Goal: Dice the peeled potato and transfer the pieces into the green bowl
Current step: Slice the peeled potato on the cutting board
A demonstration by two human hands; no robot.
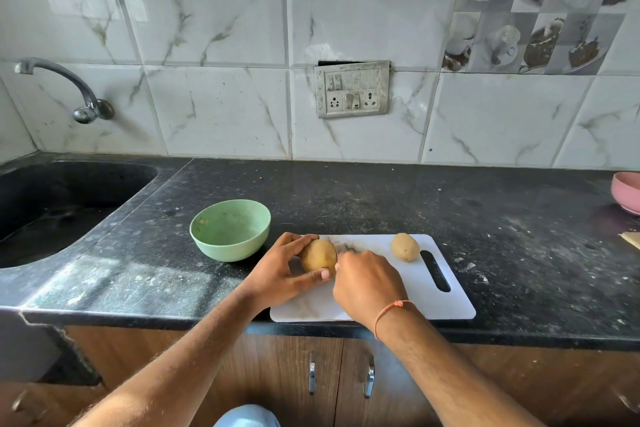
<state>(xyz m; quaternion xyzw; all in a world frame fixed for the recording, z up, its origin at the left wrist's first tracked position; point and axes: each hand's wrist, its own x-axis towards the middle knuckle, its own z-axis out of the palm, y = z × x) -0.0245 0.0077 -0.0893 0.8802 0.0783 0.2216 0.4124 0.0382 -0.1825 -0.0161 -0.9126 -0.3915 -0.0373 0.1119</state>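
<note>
Peeled potato [318, 255] on the left end of the white cutting board [446, 302], long axis roughly 12 to 6 o'clock. Left hand [277, 270] curled round it from 9 o'clock, fingers over the far end, thumb at the near end. Right hand [367, 282] pressed against its 3 o'clock side, fingers curled; anything held there cannot be told. Second potato [404, 246] at 3 o'clock, well apart, same board. Green bowl [230, 230] at 10 o'clock, just beside the board, on the black counter [381, 198].
</note>
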